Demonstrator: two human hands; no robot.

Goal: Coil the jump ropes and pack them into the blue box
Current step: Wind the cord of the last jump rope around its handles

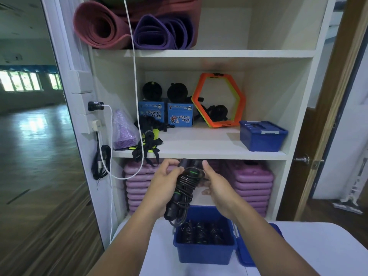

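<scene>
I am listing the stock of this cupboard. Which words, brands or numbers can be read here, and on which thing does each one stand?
"LUCKY STAR": left blue carton on the middle shelf.
"70": the round mark at that carton's top right.
"LUCKY STAR": right blue carton beside it.
"70": the round mark at its top right.
Small print on both cartons: too blurred to read.

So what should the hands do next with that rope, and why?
Probably lower the jump rope into the blue box. It looks wound tight, the left hand grips it, the right hand holds its top end, and the open box just below holds other coiled ropes.
</scene>
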